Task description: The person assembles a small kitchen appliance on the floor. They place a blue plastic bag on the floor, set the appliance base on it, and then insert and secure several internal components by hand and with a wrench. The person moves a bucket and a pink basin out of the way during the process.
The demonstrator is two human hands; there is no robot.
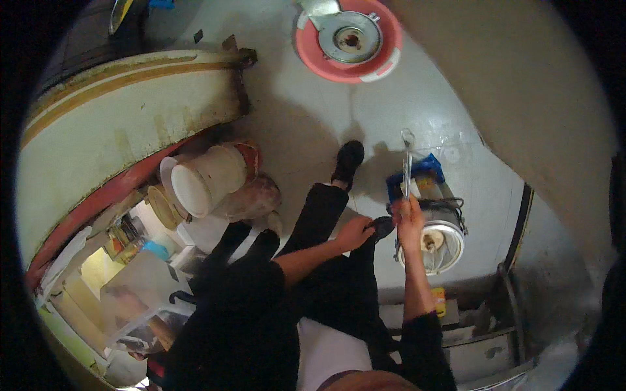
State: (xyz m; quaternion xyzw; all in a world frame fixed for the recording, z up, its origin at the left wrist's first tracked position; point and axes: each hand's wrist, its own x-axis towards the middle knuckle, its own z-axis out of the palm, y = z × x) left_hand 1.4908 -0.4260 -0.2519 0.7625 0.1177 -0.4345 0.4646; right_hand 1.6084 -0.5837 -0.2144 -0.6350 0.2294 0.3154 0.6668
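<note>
My right hand (409, 218) is closed around the lower end of a long silver wrench (408, 171), whose rounded head points away from me. Below and just right of that hand is a cylindrical machine (450, 251) with a white round rim and a pale hub inside. My left hand (355, 234) is at my knee, its fingers curled beside a black shoe (383, 226). Whether those fingers hold anything is hard to make out.
A pink basin (303, 49) at the far side holds a round metal part (352, 39). Blue plastic (433, 166) lies behind the machine. At left are a white bucket (208, 179) and a clear plastic bin (140, 293). A yellow item (441, 303) lies near my right forearm.
</note>
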